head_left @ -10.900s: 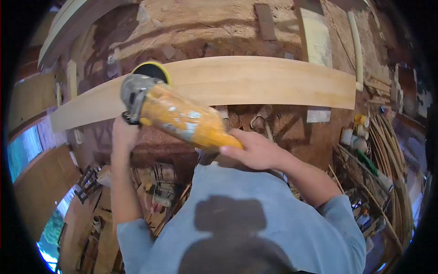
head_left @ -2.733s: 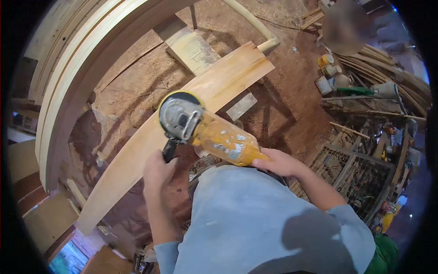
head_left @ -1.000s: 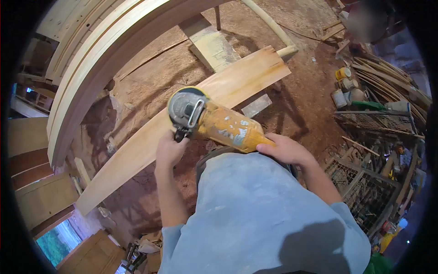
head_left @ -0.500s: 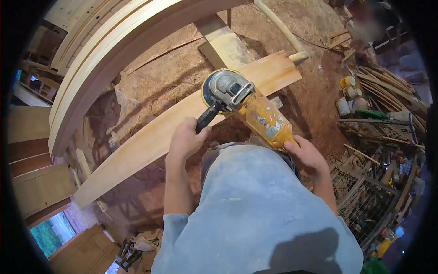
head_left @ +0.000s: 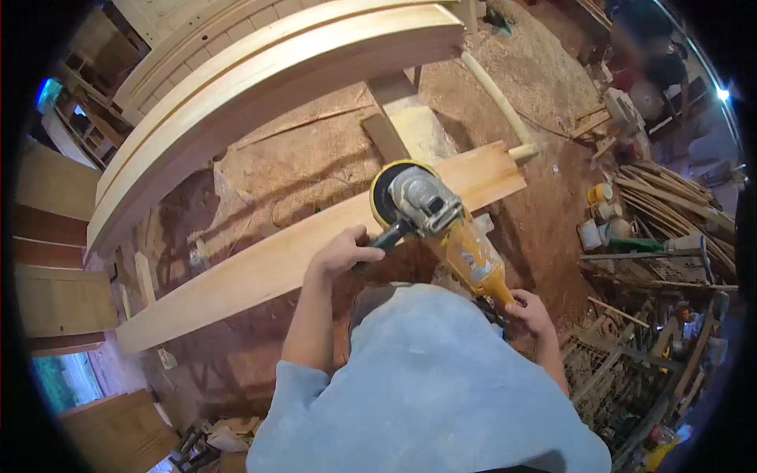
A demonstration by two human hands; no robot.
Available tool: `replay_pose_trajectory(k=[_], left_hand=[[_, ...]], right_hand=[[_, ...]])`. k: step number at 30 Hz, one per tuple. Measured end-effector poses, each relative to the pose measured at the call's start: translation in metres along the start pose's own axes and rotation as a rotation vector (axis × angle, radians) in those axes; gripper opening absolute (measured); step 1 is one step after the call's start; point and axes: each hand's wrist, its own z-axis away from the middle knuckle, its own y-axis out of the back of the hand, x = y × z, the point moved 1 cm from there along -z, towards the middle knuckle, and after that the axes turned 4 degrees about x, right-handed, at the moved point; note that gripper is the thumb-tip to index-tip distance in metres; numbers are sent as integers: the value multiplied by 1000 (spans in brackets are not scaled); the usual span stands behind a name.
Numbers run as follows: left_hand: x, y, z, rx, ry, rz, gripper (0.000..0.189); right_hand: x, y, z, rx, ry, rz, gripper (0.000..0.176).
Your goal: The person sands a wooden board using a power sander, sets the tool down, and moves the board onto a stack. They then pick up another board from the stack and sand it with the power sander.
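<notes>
A yellow angle grinder (head_left: 473, 256) with a grey metal head and a round, yellow-rimmed disc (head_left: 384, 195) lies across the view in both hands. My left hand (head_left: 341, 251) is closed around its black side handle. The rear end of its yellow body is in the grip of my right hand (head_left: 533, 312). Beneath the disc stretches a long, pale wooden board (head_left: 260, 272), broad in the middle and narrower toward the lower left. The disc overlaps the board's upper edge in this view.
Beyond the board stands a large curved wooden beam (head_left: 260, 59). A rounded pole (head_left: 497, 94) lies at its right end. Paint buckets (head_left: 599, 194), a stack of thin wood strips (head_left: 670, 197) and a metal mesh frame (head_left: 623, 355) are at the right. Wooden panels (head_left: 63, 299) line the left.
The camera view has tilted, so the scene sits lower. The grinder has shifted a little right and down in the picture, still held by both hands.
</notes>
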Motion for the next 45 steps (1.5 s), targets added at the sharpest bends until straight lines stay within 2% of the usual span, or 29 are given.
replay_pose_trajectory(k=[2, 4, 5, 6, 7, 8, 10, 12, 14, 16, 17, 18, 20, 21, 23, 24, 26, 27, 30, 32, 33, 35, 36, 37, 38, 40, 42, 44, 45], left_hand=[[-7, -7, -1, -35, -4, 43, 48], [-2, -30, 13, -253, 194, 982, 56], [-8, -39, 8, -362, 174, 1109, 62], [-19, -47, -2, -472, 153, 1234, 67], [-18, -54, -8, -607, 111, 1284, 75], [-20, -61, -10, -606, 122, 1319, 79], [5, -78, -10, -630, 100, 1341, 72], [16, -88, -24, -594, 30, 1314, 59], [35, -96, -36, -584, 36, 1259, 39], [71, -116, -39, -489, 206, 1269, 17], [105, -124, -32, -325, 187, 1144, 11], [131, -153, -53, -155, 154, 1261, 9], [161, -167, -56, 67, 164, 1335, 10], [165, -171, -77, 67, 144, 1333, 10], [158, -165, -126, 338, 289, 1319, 14], [163, -161, -133, 339, 285, 1307, 14], [173, -156, -147, 498, 273, 1359, 17], [179, -157, -161, 513, 250, 1352, 17], [174, -178, -225, 483, 304, 1258, 19], [179, -205, -205, 380, 220, 1079, 23], [173, -215, -192, 194, 153, 949, 24], [169, -228, -158, -1, -187, 304, 21], [171, -229, -125, 29, -359, 125, 20], [171, -224, -99, 51, -531, -57, 20], [163, -209, -95, 211, -877, -278, 20], [160, -184, -72, 413, -848, -225, 20], [156, -151, -58, 681, -812, -289, 24], [122, -118, -74, 1021, -646, -281, 28], [118, -110, -74, 1011, -525, -119, 29]], right_hand=[[16, 9, -8, 27, 20, 32, 48], [18, 13, -15, 143, 48, 129, 46], [12, 10, -16, 153, 167, 110, 42], [14, 13, -20, 153, 185, 110, 42], [22, 16, -28, 180, 205, 131, 39], [29, 18, -37, 196, 227, 159, 35], [65, 25, -61, 154, 217, 200, 35], [73, 28, -72, 166, 198, 23, 36], [80, 38, -85, 94, 250, 86, 32], [127, 67, -120, 30, 253, -304, 29], [61, 35, -86, 25, 289, -331, 29], [42, 44, -83, 5, 287, -322, 29], [21, 48, -86, 43, 286, -142, 30], [17, 56, -96, 38, 304, -139, 30], [20, 64, -115, 53, 206, 320, 32], [21, 63, -118, 54, 211, 309, 32], [20, 46, -113, -71, 338, 395, 49], [17, 39, -110, -73, 329, 384, 49], [1, 20, -86, 2, 319, 658, 61], [-2, 15, -82, 37, 161, 706, 59], [20, 27, -97, 57, 130, 702, 59], [62, 42, -135, -15, 62, 755, 56], [72, 48, -143, -37, 34, 762, 56], [71, 48, -137, -45, 216, 614, 51], [45, 44, -123, -25, 252, 625, 46], [17, 42, -114, 24, 271, 611, 42], [19, 48, -122, -83, 112, 587, 44], [-12, 51, -106, -88, 95, 652, 47], [-24, 53, -101, -105, 74, 628, 49]])
